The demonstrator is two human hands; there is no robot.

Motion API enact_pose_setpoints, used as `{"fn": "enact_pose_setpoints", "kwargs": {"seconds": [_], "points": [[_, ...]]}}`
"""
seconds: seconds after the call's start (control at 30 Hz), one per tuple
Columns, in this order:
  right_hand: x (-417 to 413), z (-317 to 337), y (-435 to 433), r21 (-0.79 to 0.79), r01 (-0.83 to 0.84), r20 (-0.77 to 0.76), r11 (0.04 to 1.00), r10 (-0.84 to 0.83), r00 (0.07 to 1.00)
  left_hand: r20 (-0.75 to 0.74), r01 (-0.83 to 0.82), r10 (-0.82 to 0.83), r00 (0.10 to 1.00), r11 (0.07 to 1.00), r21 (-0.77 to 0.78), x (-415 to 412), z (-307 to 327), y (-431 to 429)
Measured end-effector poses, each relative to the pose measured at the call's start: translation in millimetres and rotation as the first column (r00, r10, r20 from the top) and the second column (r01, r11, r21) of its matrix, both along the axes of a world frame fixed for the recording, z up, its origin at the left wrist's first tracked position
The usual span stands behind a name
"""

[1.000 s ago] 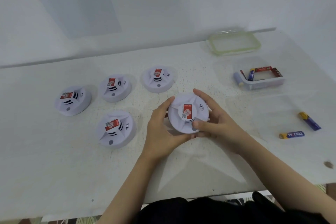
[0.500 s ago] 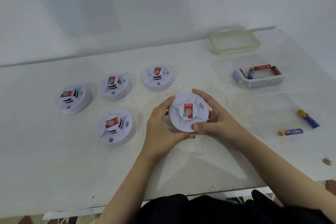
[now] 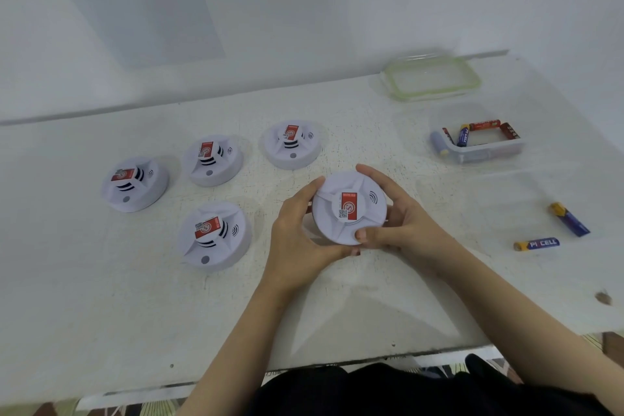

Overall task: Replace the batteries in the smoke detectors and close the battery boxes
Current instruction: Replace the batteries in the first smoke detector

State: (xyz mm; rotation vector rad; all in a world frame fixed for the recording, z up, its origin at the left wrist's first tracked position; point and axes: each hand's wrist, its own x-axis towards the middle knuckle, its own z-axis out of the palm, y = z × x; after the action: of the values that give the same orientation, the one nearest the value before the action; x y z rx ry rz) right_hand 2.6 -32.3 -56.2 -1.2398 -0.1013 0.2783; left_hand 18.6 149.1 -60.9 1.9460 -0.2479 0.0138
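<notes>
A round white smoke detector (image 3: 349, 208) with a red label is held face up just above the table's middle. My left hand (image 3: 297, 233) grips its left rim and underside. My right hand (image 3: 398, 219) grips its right rim, thumb on the front edge. Several more white detectors lie face up to the left: one near (image 3: 214, 235), one far left (image 3: 135, 182), one behind (image 3: 212, 159), one at the back (image 3: 292, 143). Two blue and yellow batteries (image 3: 537, 244) (image 3: 570, 218) lie loose at the right.
A clear plastic box (image 3: 486, 150) with several batteries stands at the back right, one battery (image 3: 438, 142) beside it. Its green-rimmed lid (image 3: 434, 78) lies by the wall. The white table's front edge (image 3: 371, 358) runs close to my body.
Both hands have lifted and turned the detector slightly, shifting it a little toward the wall. Everything else on the table stays put.
</notes>
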Motion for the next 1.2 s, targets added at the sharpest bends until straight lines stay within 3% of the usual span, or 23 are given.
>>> {"fn": "enact_pose_setpoints", "kwargs": {"seconds": [1.2], "points": [[-1.7, 3.8, -3.4, 0.022, -0.009, -0.042, 1.000, 0.010, 0.999, 0.025, 0.036, -0.037, 0.999, 0.999, 0.024, 0.9, -4.4, 3.6]]}}
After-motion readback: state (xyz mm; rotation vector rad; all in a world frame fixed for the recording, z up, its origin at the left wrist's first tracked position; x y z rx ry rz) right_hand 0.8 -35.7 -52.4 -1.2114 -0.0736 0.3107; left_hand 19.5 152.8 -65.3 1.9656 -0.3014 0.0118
